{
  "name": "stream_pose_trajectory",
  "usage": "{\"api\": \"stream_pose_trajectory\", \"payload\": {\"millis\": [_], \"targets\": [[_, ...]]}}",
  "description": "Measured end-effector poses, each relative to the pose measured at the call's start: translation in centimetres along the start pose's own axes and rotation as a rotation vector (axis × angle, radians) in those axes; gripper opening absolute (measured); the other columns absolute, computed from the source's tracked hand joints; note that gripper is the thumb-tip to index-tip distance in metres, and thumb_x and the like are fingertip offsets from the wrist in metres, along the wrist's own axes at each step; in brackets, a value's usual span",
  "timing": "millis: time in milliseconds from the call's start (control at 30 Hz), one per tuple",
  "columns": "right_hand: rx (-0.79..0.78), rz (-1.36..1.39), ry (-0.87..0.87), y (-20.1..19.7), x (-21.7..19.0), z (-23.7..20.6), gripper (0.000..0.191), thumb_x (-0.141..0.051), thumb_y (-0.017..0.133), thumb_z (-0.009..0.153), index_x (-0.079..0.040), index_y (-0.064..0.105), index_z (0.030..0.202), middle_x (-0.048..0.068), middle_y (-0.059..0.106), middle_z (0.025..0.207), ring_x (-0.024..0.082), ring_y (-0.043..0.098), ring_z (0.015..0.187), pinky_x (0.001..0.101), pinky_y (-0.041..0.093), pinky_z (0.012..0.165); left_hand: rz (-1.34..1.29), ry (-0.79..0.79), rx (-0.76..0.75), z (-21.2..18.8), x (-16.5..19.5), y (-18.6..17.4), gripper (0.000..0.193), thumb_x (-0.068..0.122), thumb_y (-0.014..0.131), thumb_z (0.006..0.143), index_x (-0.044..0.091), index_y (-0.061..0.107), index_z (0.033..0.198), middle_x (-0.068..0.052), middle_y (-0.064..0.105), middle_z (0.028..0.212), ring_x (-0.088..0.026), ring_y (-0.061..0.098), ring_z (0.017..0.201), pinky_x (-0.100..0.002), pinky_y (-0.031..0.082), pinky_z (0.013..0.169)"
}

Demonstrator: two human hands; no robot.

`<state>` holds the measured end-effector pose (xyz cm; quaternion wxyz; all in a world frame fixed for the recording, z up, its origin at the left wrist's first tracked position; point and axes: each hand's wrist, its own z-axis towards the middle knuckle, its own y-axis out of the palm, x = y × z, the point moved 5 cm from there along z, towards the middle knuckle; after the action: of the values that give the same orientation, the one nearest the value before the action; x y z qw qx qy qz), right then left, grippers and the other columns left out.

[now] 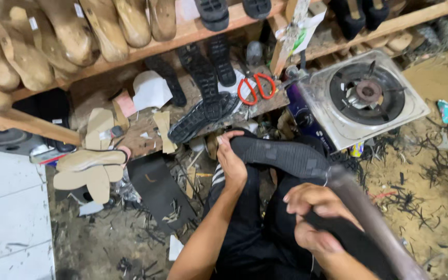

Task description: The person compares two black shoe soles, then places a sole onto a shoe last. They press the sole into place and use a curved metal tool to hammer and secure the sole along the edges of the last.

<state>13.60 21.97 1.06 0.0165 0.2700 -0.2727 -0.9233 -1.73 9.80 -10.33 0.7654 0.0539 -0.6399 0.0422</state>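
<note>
Holding: black shoe sole point(281, 155) across the lap, tread up.
Left hand point(231, 161): clamped on the sole's toe end.
Right hand point(315, 218): wrapped tight round a grey tool handle point(374, 223) beside the sole's heel end.
Risk: likely slip off the ribbed tread, striking left fingers.
Hazard nearby: gas burner point(365, 93); scissors point(255, 88) on bench.

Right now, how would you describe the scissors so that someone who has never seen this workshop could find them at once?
Start at the square steel gas stove on the floor, upper right. Just left of it, past the wooden shelf post, the scissors lie on the low wooden board beside black shoe soles. Their bright orange-red loop handles set them apart from the black and tan pieces around them.
</note>
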Motion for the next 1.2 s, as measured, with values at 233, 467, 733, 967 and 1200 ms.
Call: {"api": "stream_pose_trajectory", "payload": {"millis": [233, 467, 733, 967, 1200], "targets": [[-0.226, -0.970, 0.899, -2.3, 5.0, -3.0, 0.025, -0.025, 0.072, 0.091, -0.009, 0.069, 0.111, 0.008, 0.067, 0.069, 0.018, 0.060, 0.059, 0.0383, 0.052, 0.059, -0.093, -0.171, -0.042, 0.8, -1.1, 0.2, 0.067, 0.044, 0.017, 0.111, 0.003, 0.070, 0.100, -0.012, 0.070, 0.095, -0.026, 0.064, 0.094, -0.037, 0.048, 0.096], [-0.091, -0.352, 0.183, -1.2, 2.8, -2.1, 0.030, -0.033, 0.071, 0.093, -0.006, 0.060, 0.101, 0.003, 0.062, 0.087, 0.015, 0.059, 0.069, 0.0319, 0.050, 0.065, -0.058, -0.088, 0.004, 0.8, -0.7, 0.5, 0.071, 0.045, 0.018, 0.112, 0.000, 0.071, 0.100, -0.017, 0.065, 0.098, -0.030, 0.058, 0.099, -0.037, 0.040, 0.102], [-0.263, -1.021, 0.982, -11.3, 0.4, -10.6, 0.032, -0.020, 0.078, 0.083, -0.004, 0.065, 0.108, 0.014, 0.065, 0.064, 0.027, 0.059, 0.053, 0.0344, 0.048, 0.055, -0.252, -0.359, -0.057, 0.0, -2.0, -0.4, 0.060, 0.047, 0.032, 0.108, 0.001, 0.071, 0.107, -0.017, 0.058, 0.133, -0.028, 0.052, 0.127, -0.038, 0.034, 0.112], [-0.964, -1.168, 0.740, -16.1, -7.6, -10.9, 0.024, -0.031, 0.076, 0.072, -0.014, 0.070, 0.087, 0.010, 0.070, 0.071, 0.032, 0.070, 0.071, 0.0409, 0.056, 0.067, -1.081, -0.370, -0.392, -1.0, 1.2, -0.8, 0.062, 0.048, 0.028, 0.111, 0.001, 0.066, 0.125, -0.027, 0.052, 0.149, -0.038, 0.050, 0.140, -0.053, 0.034, 0.124], [-0.293, -1.472, 0.399, -11.5, -8.3, -3.6, 0.034, -0.012, 0.077, 0.086, -0.003, 0.062, 0.116, 0.015, 0.069, 0.113, 0.033, 0.066, 0.106, 0.0391, 0.052, 0.094, -1.029, -0.241, -0.573, -1.5, 3.5, 0.8, 0.068, 0.051, 0.021, 0.114, -0.001, 0.065, 0.120, -0.026, 0.059, 0.141, -0.039, 0.054, 0.137, -0.052, 0.038, 0.123]]}}
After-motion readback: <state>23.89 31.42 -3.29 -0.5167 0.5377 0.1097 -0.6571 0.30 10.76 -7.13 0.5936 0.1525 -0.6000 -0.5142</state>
